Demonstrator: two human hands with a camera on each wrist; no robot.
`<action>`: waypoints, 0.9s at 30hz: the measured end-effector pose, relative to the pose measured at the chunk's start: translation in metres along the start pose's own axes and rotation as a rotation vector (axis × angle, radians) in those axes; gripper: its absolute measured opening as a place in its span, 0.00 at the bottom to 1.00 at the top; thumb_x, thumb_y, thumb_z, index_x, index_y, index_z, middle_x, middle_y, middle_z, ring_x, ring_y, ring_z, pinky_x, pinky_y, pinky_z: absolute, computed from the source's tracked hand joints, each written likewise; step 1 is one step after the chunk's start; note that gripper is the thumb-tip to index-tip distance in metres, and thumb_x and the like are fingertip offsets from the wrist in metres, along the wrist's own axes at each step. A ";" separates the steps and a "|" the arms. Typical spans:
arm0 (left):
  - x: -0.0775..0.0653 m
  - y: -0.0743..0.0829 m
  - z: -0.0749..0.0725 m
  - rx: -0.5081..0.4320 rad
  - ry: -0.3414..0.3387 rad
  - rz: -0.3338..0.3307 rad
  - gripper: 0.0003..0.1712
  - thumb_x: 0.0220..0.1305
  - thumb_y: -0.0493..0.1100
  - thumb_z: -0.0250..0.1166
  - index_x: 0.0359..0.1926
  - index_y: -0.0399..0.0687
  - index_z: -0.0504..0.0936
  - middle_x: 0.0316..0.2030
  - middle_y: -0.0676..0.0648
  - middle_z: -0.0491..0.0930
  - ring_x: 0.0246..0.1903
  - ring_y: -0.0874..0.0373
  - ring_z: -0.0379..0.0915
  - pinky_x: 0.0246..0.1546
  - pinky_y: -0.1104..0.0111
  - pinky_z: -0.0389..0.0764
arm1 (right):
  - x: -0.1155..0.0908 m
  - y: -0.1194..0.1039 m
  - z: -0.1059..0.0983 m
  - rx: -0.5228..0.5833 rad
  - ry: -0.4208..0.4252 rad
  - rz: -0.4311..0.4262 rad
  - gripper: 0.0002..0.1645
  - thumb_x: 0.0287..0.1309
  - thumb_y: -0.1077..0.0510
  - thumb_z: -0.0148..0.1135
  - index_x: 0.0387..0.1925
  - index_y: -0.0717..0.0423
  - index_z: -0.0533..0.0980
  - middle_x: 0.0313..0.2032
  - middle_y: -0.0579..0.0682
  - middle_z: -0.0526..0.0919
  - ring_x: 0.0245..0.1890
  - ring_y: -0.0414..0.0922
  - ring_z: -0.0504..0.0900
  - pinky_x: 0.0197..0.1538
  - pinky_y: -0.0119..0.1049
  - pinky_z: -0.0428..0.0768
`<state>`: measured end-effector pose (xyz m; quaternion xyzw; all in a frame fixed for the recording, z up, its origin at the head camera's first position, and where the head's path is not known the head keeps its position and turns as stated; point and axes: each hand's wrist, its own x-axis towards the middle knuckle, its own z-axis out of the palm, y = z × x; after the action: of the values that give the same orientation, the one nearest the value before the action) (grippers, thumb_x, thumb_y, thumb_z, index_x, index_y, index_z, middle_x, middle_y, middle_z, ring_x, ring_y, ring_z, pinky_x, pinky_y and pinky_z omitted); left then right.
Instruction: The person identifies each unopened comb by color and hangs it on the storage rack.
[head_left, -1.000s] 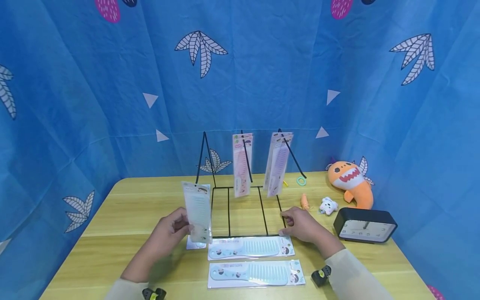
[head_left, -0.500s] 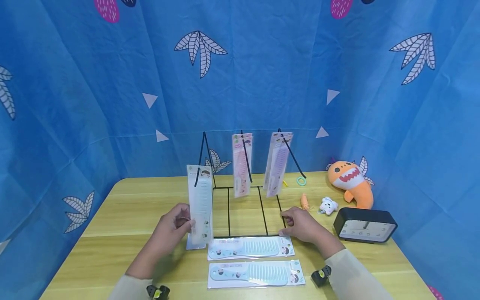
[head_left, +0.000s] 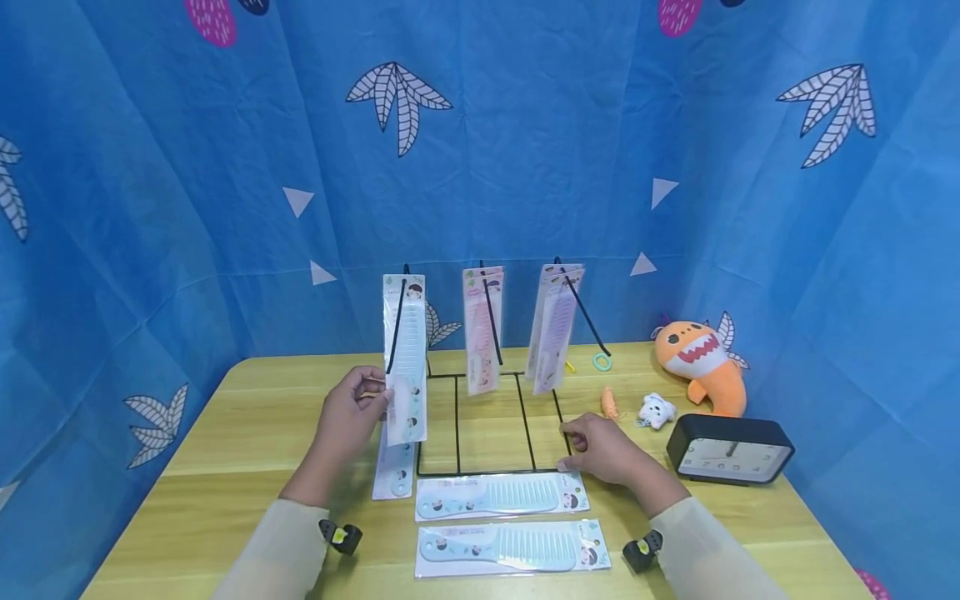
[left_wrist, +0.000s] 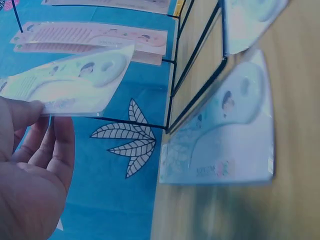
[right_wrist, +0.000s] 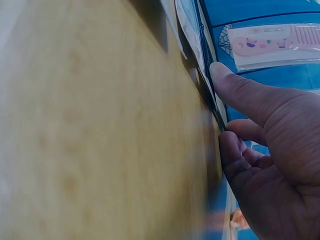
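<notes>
A: Head view, quick. What was your left hand (head_left: 352, 412) doing?

B: Pinching the packaged comb (head_left: 408, 360) by its lower left edge. Most of the package rose above your grip, nearly upright. The hook prong (head_left: 395, 333) crossed its face, apparently threaded through the top hole. Directly below your grip, a second packaged comb (head_left: 394, 479) lay partly covered. Your right hand (head_left: 603, 446), well off to the right, pinched the near right corner of the wire rack (head_left: 457, 425).

A: Left wrist view, how would it have handled?

B: Light and flat, I judged. Fairly stiff along the comb, bendier at the margins. The glossy wrap looked slippery; the hole edge seemed the weak spot. Your edge hold, near the handle, looked sensible: thumb on the near face, fingers behind.

A: Missing there?

B: The toothed end ran out of frame, left of your grip. Fingertips behind the package were hidden.

A: Right wrist?

B: Your thumb and fingertips closed at the rack's corner, but the contact was dark and crowded. Blurred table (right_wrist: 90, 125) filled the left; a pink packaged comb (right_wrist: 275, 45) showed beyond your thumb. I couldn't pick out the held package.
</notes>
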<state>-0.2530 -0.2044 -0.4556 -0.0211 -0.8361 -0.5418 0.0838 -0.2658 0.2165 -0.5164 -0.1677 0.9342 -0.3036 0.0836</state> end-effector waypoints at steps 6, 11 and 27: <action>0.022 -0.001 0.007 -0.013 0.034 -0.083 0.18 0.81 0.40 0.63 0.66 0.45 0.76 0.55 0.39 0.85 0.51 0.45 0.89 0.54 0.52 0.91 | 0.000 -0.002 0.000 0.008 -0.007 0.012 0.43 0.58 0.53 0.85 0.69 0.68 0.78 0.40 0.49 0.76 0.41 0.45 0.73 0.45 0.43 0.74; 0.036 -0.003 0.013 0.013 0.065 -0.163 0.15 0.82 0.43 0.63 0.63 0.46 0.78 0.55 0.41 0.84 0.52 0.46 0.88 0.55 0.54 0.90 | 0.000 -0.002 -0.001 0.007 -0.012 0.023 0.43 0.58 0.53 0.85 0.70 0.67 0.78 0.42 0.49 0.78 0.42 0.45 0.74 0.46 0.43 0.76; 0.064 -0.003 0.026 0.056 0.074 -0.205 0.14 0.83 0.44 0.61 0.59 0.40 0.81 0.65 0.36 0.82 0.64 0.39 0.82 0.65 0.49 0.85 | 0.003 0.001 0.000 -0.001 -0.016 0.034 0.43 0.59 0.52 0.84 0.71 0.65 0.78 0.42 0.48 0.78 0.42 0.44 0.74 0.47 0.42 0.76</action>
<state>-0.3198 -0.1850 -0.4581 0.0870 -0.8450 -0.5243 0.0593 -0.2694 0.2161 -0.5170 -0.1541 0.9363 -0.3004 0.0961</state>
